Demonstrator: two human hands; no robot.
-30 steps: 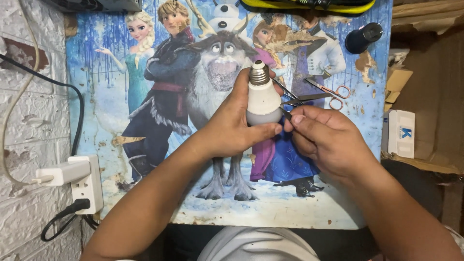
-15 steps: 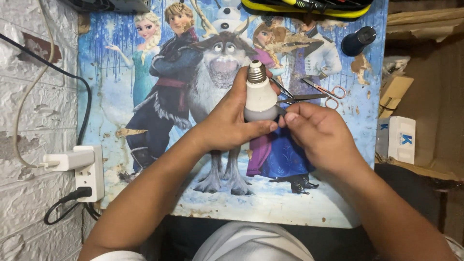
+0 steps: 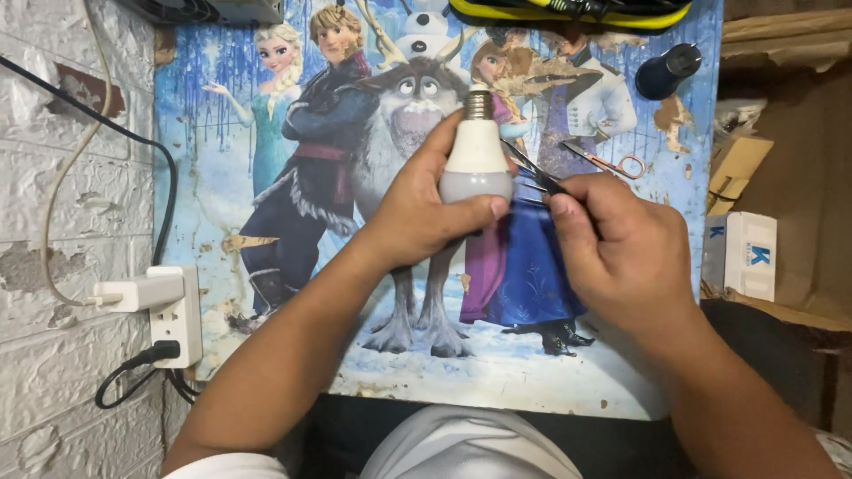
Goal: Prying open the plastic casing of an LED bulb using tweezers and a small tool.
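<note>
Bulb (image 3: 477,155) first: a white LED lamp with a metal screw base pointing away from the person, held over the middle of the cartoon-printed table mat (image 3: 266,293). From the head camera, the left hand (image 3: 426,208) is wrapped around the bulb's lower body, thumb across the frosted dome and fingers behind it. The right hand (image 3: 621,244) is clenched around a thin dark metal tool (image 3: 532,173), whose tip meets the bulb's side where the white housing joins the dome; whether it is tweezers or a blade cannot be told. Just beyond the right hand, a pair of scissors (image 3: 608,161) with coppery loops lies on the mat. A black round object (image 3: 667,69) sits near the mat's far right corner, and a yellow-edged black case (image 3: 568,13) lies along the far edge. Right of the mat rests a small white carton (image 3: 745,257) on brown cardboard. At the left, a white wall socket (image 3: 177,315) carries a white charger (image 3: 138,291) and a black plug.
</note>
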